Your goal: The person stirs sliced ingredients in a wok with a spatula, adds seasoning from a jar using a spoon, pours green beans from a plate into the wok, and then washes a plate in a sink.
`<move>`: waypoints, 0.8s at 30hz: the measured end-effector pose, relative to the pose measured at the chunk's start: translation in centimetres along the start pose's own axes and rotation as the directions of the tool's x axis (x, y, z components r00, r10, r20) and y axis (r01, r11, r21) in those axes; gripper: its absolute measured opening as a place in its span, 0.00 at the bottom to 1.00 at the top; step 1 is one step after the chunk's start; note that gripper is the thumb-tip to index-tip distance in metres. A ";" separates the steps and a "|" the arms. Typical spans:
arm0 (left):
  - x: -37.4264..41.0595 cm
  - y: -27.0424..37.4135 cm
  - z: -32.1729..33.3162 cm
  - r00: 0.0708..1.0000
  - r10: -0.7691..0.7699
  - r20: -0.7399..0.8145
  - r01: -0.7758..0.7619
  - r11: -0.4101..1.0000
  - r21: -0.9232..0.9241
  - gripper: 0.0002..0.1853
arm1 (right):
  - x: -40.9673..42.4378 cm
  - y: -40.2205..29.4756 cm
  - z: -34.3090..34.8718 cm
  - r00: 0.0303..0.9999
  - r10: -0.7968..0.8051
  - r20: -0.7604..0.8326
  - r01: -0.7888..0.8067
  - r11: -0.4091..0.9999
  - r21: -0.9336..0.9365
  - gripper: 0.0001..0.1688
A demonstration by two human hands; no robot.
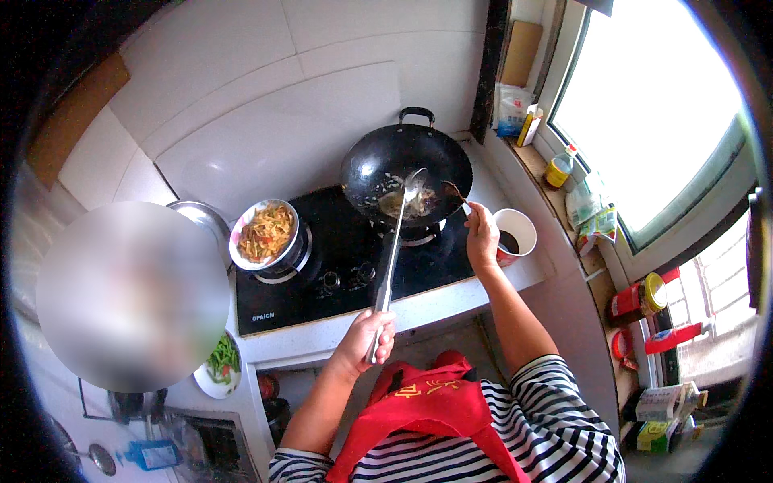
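Observation:
My left hand (368, 338) grips the handle of a long metal ladle (395, 241). The ladle's head rests low inside a black wok (386, 151), among oil and small pale pieces. At the wok's right rim, my right hand (481, 232) holds what looks like a small brown spoon (452, 191), tipped over the wok. Just right of that hand stands a white paper cup (524, 226) with dark contents. The wok sits on the right burner of a black gas stove (338, 241). Its loop handle points to the wall.
A bowl of cooked shredded food (266, 235) stands over the left burner, beside a metal lid or pan (202, 214). Lower left is a plate of cut green vegetables (223, 365). Bottles and packets, including a yellow-labelled bottle (560, 167), line the windowsill. A blurred patch hides the left counter.

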State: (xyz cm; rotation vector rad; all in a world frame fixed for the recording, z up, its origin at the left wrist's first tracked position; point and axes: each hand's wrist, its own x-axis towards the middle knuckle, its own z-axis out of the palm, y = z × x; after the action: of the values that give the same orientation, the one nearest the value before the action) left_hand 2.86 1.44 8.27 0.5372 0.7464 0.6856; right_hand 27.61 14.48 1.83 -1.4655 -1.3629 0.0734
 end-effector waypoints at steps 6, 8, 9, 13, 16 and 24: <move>0.3 0.5 -0.4 1.000 -0.012 -0.025 0.012 1.000 -0.027 0.10 | 0.3 -0.6 -0.5 1.000 -0.021 -0.018 0.021 1.000 -0.002 0.10; 0.3 0.5 -0.5 1.000 -0.018 -0.002 0.018 0.999 -0.029 0.10 | 0.2 -0.6 -0.7 1.000 -0.006 -0.014 0.006 1.000 0.016 0.10; 0.5 0.7 -0.4 1.000 -0.021 -0.018 0.021 1.000 0.000 0.09 | 0.3 -0.8 -0.6 1.000 0.002 -0.012 -0.002 1.000 0.025 0.10; 1.7 0.9 -0.4 0.996 -0.009 -0.087 0.016 0.997 0.080 0.09 | 0.3 -0.9 -0.6 1.000 -0.004 -0.008 0.004 1.000 0.002 0.10; 2.5 1.2 -0.6 0.987 0.025 -0.156 -0.008 0.994 0.109 0.10 | 0.4 -1.6 -0.7 1.000 -0.004 -0.012 0.005 0.999 0.050 0.10; 0.2 1.3 -0.6 0.998 0.045 -0.053 -0.046 0.999 -0.019 0.07 | -1.7 0.7 -0.1 0.980 -0.020 0.197 0.006 0.998 0.068 0.11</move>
State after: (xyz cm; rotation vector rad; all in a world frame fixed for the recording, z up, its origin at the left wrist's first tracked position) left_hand 1.98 2.59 8.67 0.5204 0.7768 0.7516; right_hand 27.56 13.34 0.43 -1.4218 -1.5151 0.2606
